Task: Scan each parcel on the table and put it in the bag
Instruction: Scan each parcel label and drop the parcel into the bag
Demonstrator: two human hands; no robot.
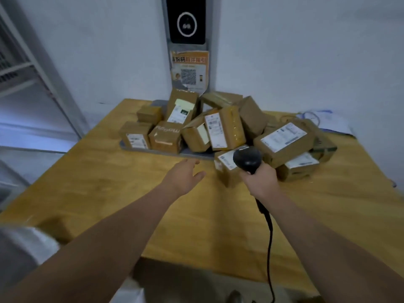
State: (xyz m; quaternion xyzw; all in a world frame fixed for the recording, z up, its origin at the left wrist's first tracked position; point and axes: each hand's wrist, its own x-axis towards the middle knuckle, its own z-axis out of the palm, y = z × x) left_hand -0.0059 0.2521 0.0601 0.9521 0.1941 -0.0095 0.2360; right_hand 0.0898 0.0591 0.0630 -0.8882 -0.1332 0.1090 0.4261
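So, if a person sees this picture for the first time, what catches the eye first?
Most likely the heap of brown parcels at the far side of the wooden table. Next, the black scanner gripped in the right hand, while the open left hand reaches toward the heap.

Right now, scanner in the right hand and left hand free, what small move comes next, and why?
Probably reach the left hand on to the nearest parcel and grip it: that hand is open and empty, the box lies closest, label up, right by the scanner held in the right hand.
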